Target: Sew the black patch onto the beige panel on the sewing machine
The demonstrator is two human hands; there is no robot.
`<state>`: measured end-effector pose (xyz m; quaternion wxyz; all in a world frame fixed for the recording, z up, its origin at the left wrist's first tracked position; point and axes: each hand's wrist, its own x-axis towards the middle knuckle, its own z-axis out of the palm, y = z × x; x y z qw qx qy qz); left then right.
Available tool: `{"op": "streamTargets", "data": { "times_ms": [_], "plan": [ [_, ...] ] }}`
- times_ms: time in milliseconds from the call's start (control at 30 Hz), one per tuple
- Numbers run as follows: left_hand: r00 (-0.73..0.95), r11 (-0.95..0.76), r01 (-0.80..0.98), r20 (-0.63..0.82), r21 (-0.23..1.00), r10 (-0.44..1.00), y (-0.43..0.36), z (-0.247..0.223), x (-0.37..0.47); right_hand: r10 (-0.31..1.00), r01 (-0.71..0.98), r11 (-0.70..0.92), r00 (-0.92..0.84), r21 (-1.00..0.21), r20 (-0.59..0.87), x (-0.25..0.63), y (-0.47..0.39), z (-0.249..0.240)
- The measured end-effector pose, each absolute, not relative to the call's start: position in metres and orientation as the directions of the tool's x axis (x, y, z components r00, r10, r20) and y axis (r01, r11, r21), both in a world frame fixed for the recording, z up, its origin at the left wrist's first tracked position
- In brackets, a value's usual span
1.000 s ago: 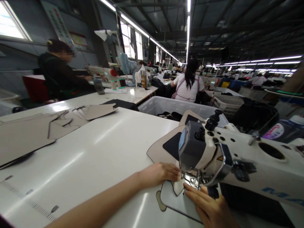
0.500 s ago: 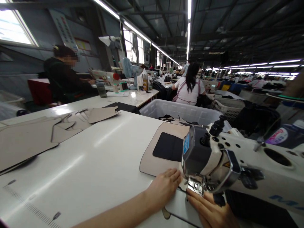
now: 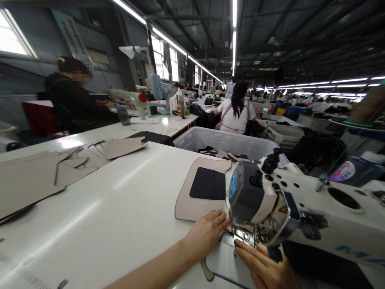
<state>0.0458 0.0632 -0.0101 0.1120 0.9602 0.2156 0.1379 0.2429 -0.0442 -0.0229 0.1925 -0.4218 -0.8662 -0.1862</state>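
One blue label (image 3: 232, 185) — unreadable — fronts the sewing machine (image 3: 300, 208).

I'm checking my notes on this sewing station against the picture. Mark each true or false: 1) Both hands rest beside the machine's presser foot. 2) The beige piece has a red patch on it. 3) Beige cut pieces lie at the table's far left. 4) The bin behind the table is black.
1) True: the left hand and right hand lie flat on either side of the presser foot of the sewing machine.
2) False: the patch on the beige piece is dark, nearly black.
3) True: the cut pieces lie there on the table.
4) False: the bin is pale grey.
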Motion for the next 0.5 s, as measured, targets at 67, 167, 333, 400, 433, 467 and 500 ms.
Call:
{"op": "streamTargets", "data": {
  "times_ms": [67, 167, 333, 400, 433, 467, 500],
  "plan": [
    [0.872, -0.885, 0.382, 0.213, 0.267, 0.441, 0.063, -0.013, 0.045, 0.655, 0.803, 0.574, -0.567, 0.158, 0.499, 0.243, -0.043, -0.022],
    [0.871, -0.884, 0.388, 0.211, 0.26, 0.444, 0.064, -0.015, 0.045, 0.655, 0.803, 0.577, -0.562, 0.145, 0.505, 0.242, -0.044, -0.019],
    [0.874, -0.89, 0.387, 0.21, 0.241, 0.437, 0.066, -0.014, 0.045, 0.633, 0.797, 0.58, -0.571, 0.168, 0.523, 0.245, -0.047, -0.026],
    [0.877, -0.894, 0.383, 0.212, 0.232, 0.431, 0.068, -0.015, 0.046, 0.63, 0.787, 0.577, -0.599, 0.219, 0.495, 0.249, -0.046, -0.036],
    [0.878, -0.896, 0.381, 0.214, 0.227, 0.427, 0.068, -0.016, 0.046, 0.626, 0.78, 0.575, -0.615, 0.249, 0.48, 0.252, -0.044, -0.041],
    [0.881, -0.899, 0.378, 0.214, 0.222, 0.423, 0.068, -0.018, 0.047, 0.6, 0.768, 0.576, -0.63, 0.281, 0.492, 0.254, -0.043, -0.046],
    [0.883, -0.903, 0.374, 0.215, 0.214, 0.417, 0.068, -0.021, 0.048, 0.574, 0.766, 0.569, -0.631, 0.301, 0.522, 0.255, -0.042, -0.05]
  ]
}}
